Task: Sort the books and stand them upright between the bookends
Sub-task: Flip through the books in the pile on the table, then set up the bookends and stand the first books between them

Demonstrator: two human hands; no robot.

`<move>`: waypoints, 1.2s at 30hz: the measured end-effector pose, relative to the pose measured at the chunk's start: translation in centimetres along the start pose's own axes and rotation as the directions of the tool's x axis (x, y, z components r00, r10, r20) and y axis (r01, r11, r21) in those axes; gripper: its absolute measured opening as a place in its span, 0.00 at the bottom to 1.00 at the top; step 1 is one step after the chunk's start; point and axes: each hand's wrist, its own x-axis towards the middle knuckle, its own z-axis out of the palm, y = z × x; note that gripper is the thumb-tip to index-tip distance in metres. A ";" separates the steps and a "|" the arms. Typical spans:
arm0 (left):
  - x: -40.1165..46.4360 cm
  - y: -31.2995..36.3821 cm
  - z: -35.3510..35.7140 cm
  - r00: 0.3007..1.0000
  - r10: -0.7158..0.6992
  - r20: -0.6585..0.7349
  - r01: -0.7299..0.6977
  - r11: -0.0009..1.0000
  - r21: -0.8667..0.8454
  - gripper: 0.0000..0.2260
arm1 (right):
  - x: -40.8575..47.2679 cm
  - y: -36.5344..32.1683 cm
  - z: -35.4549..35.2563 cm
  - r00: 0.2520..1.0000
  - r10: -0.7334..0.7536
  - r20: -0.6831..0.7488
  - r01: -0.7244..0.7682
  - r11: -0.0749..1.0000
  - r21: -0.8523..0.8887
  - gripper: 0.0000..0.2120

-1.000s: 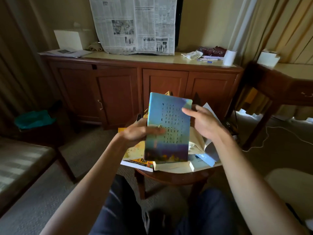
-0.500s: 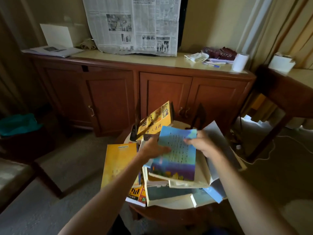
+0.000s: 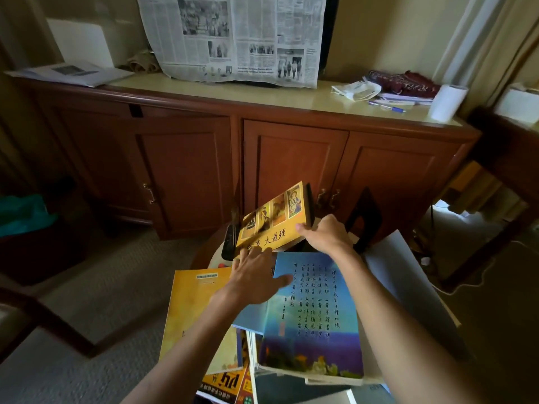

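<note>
Standing step in hand: the right hand (image 3: 326,237) pinches the yellow book (image 3: 272,220), tilted at the table's far edge beside the black bookend (image 3: 363,220); the left hand (image 3: 253,275), fingers spread, touches its near edge; next, tip it upright.

Wooden sideboard (image 3: 262,147) on carpet (image 3: 96,290), newspaper (image 3: 233,36) above.

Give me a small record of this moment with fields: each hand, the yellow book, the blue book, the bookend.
left hand: open, fingers spread at the lower edge of the yellow book
right hand: grips the yellow book's right edge
yellow book: tilted, not yet upright
blue book: flat on top of the pile, cover up
bookend: black, upright, right of the right hand
</note>
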 end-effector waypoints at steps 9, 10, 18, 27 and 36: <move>2.9 -2.9 1.2 0.999 -0.046 -0.019 0.043 0.986 -0.158 0.21 | -0.3 -2.8 1.6 0.995 0.019 -0.100 0.003 0.976 0.218 0.14; 2.8 -3.0 1.3 0.998 -0.055 -0.022 0.050 0.985 -0.167 0.21 | -0.4 -3.2 1.4 0.996 0.031 -0.081 -0.011 0.972 0.235 0.13; 4.4 -1.2 0.0 0.930 -0.016 -0.367 -0.051 0.984 -0.170 0.39 | -0.8 -9.1 -1.5 0.950 -0.281 -0.136 0.296 0.950 0.099 0.11; 10.2 2.8 1.1 0.990 0.061 -0.125 -0.056 0.998 0.042 0.47 | 1.2 -5.8 -3.0 0.986 -0.157 -0.057 0.165 0.968 0.188 0.07; 10.3 1.0 -3.1 0.943 0.088 -0.320 -0.132 0.984 -0.118 0.18 | 3.2 -3.3 -2.7 0.892 -0.450 0.053 0.452 0.890 -0.062 0.22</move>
